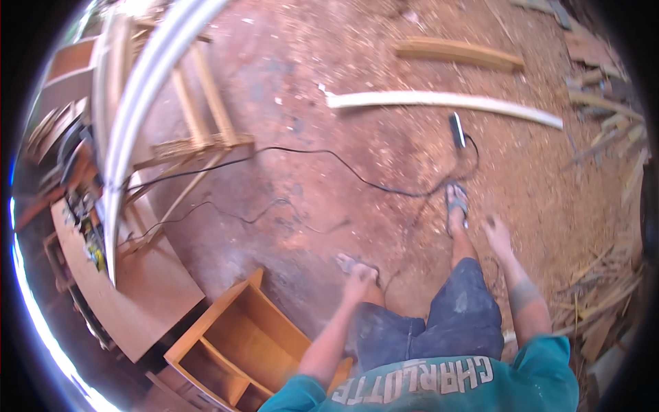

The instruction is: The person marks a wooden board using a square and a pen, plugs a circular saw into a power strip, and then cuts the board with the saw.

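Shavings-strewn floor (391, 230): black corded device (456, 130) at 2 o'clock; cord (384, 188) slack toward 9, presumably for reach. Right hand (497, 235), 3 o'clock, seemingly loose, empty; left hand (361, 283), 5 o'clock, blurred, grip cannot be told.

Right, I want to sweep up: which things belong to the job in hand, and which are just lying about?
Possibly the job's, judging by nearness:
orange-brown cabinet, near the left hand;
black cord, near the right hand.

Apparently lying about:
white strip;
brown beam;
wood scraps.
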`<state>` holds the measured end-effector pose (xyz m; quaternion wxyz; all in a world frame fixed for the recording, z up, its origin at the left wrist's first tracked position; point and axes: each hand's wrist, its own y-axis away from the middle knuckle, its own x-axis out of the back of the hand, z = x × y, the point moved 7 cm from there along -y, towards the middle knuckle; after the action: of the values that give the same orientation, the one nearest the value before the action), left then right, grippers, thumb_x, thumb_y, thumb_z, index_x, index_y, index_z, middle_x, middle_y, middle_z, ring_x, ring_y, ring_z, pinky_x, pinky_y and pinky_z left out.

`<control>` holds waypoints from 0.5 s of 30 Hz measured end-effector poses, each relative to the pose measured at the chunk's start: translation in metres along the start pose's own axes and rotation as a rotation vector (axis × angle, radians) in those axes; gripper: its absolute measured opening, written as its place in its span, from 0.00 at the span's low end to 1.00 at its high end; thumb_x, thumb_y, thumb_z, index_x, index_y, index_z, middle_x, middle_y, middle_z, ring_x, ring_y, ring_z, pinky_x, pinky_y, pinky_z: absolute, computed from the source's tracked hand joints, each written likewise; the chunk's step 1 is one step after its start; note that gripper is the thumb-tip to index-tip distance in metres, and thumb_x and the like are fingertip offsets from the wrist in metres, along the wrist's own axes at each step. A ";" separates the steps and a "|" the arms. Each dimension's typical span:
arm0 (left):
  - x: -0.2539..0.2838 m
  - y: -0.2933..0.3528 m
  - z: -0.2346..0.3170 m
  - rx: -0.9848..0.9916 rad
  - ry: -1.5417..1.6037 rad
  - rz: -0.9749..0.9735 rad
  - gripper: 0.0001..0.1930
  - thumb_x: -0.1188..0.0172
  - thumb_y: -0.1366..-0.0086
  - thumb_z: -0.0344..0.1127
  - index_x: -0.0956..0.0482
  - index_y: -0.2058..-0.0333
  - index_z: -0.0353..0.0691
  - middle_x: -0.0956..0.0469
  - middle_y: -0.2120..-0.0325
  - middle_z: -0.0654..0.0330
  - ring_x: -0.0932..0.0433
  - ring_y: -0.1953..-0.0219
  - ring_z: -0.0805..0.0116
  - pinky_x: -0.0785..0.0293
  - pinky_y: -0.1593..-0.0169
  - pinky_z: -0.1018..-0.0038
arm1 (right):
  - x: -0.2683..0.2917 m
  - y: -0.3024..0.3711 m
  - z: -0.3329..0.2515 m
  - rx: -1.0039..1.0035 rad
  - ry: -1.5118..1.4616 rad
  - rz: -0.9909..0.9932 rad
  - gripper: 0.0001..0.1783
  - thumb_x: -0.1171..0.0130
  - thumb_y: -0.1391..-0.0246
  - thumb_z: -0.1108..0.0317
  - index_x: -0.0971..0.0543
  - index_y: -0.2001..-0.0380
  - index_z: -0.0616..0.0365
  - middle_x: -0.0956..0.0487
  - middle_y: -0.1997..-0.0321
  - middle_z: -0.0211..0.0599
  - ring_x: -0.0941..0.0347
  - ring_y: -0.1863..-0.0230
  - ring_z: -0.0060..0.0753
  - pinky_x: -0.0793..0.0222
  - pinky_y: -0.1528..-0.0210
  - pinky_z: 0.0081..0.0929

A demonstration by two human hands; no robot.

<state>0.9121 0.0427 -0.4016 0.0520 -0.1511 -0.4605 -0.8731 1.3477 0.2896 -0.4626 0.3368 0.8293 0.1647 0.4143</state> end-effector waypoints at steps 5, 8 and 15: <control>0.081 0.158 -0.063 -0.323 -0.260 0.284 0.18 0.38 0.33 0.46 0.15 0.58 0.33 0.16 0.62 0.42 0.16 0.57 0.43 0.22 0.49 0.55 | -0.014 0.166 0.005 -0.099 0.064 0.051 0.23 0.38 0.40 0.57 0.17 0.52 0.67 0.14 0.55 0.53 0.16 0.53 0.44 0.23 0.48 0.39; 0.150 0.202 -0.122 0.090 -0.051 0.178 0.17 0.37 0.33 0.46 0.14 0.58 0.36 0.15 0.62 0.43 0.16 0.55 0.45 0.22 0.47 0.56 | -0.039 0.221 -0.063 -0.044 0.029 0.043 0.23 0.37 0.41 0.57 0.17 0.51 0.66 0.14 0.54 0.53 0.17 0.51 0.45 0.24 0.47 0.38; 0.362 0.294 -0.174 0.080 -0.068 0.505 0.19 0.38 0.33 0.48 0.14 0.56 0.38 0.15 0.55 0.45 0.17 0.49 0.45 0.23 0.44 0.57 | -0.106 0.305 -0.357 0.412 0.005 -0.045 0.23 0.40 0.39 0.57 0.18 0.48 0.63 0.15 0.52 0.55 0.17 0.48 0.49 0.24 0.46 0.40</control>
<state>0.5983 -0.2504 -0.1494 0.2589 -0.2883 -0.4438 -0.8080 0.9972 0.1621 -0.1579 0.1688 0.8758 0.2653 0.3663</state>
